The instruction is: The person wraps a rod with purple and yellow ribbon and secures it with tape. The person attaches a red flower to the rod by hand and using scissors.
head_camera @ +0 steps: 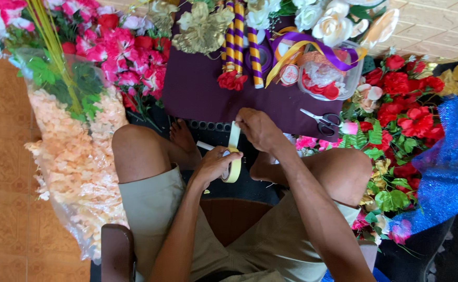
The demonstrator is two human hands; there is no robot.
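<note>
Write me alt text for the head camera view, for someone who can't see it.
A seated person's left hand holds a pale yellow tape roll while the right hand pulls a strip upward from it. Around them lie red and pink artificial flowers, scissors on a purple cloth, and a bag of peach blossoms.
</note>
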